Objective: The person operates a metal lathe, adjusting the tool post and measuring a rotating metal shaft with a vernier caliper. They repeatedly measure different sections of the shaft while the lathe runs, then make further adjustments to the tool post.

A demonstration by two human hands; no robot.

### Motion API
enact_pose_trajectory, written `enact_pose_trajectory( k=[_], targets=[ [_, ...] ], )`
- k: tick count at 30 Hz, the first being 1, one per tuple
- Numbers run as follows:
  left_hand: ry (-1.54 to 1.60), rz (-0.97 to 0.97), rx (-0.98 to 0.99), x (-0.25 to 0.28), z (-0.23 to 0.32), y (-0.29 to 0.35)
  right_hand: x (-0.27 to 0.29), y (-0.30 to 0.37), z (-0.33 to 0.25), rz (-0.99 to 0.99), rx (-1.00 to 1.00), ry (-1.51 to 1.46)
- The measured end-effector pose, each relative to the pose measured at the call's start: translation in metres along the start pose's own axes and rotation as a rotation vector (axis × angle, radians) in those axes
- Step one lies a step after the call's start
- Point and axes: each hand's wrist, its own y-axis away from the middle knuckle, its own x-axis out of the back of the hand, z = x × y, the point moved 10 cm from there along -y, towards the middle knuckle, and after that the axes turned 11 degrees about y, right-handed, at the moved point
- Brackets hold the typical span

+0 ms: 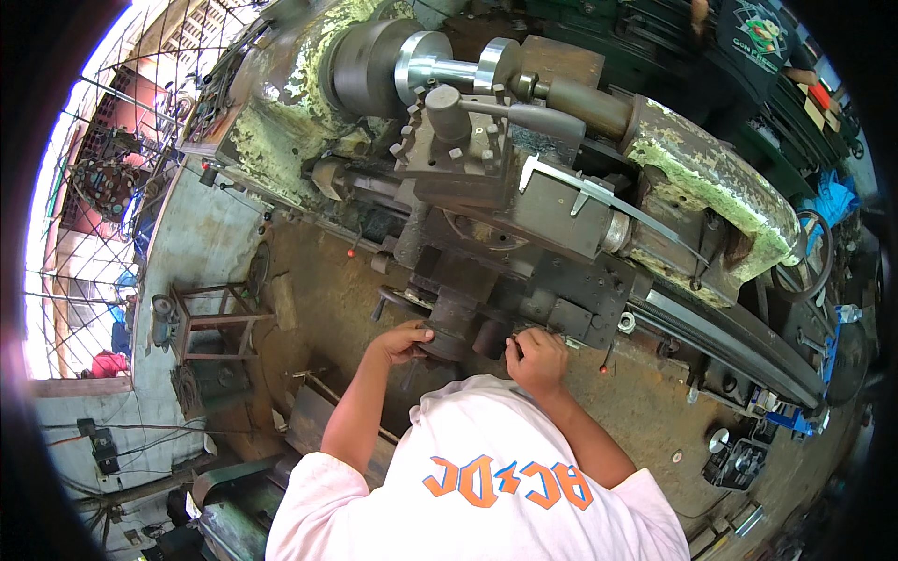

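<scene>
A shiny spool-shaped metal workpiece [454,71] sits between the dark lathe chuck [365,70] and the tailstock centre [531,86]. In front of it stands the tool post [454,140], with its clamping lever [538,119] pointing right. A caliper [585,192] lies on the slide to the right. My left hand [402,342] is closed on the left rim of a dark handwheel [444,344] at the carriage front. My right hand [538,360] is closed against the carriage, right of the wheel; what its fingers grip is hidden.
The green-and-white tailstock [711,178] and lathe bed [739,337] extend right. Red-knobbed levers stick out at the carriage [603,368] and below the headstock [352,252]. A person in a dark shirt [739,56] stands beyond the lathe. A metal stand [220,318] is at left.
</scene>
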Motion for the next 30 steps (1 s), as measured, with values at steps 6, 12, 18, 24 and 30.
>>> enact_pose_trajectory(
  k=[6, 12, 18, 24, 30],
  targets=[
    [-0.041, 0.0, -0.001, -0.004, 0.0, 0.0, 0.001, 0.0, -0.001, -0.003, -0.007, -0.009],
    [-0.116, 0.095, -0.063, -0.014, 0.009, 0.009, -0.001, 0.0, 0.0, -0.013, -0.008, -0.006],
    [-0.173, 0.124, -0.105, -0.009, 0.01, 0.005, -0.003, 0.001, 0.001, -0.014, -0.008, -0.008],
    [-0.275, 0.177, -0.149, -0.005, 0.011, 0.002, -0.003, 0.001, 0.001, -0.013, 0.0, 0.002],
    [-0.374, 0.187, -0.171, -0.015, 0.018, 0.01, -0.003, 0.0, 0.0, -0.004, 0.0, -0.003]
  ],
)
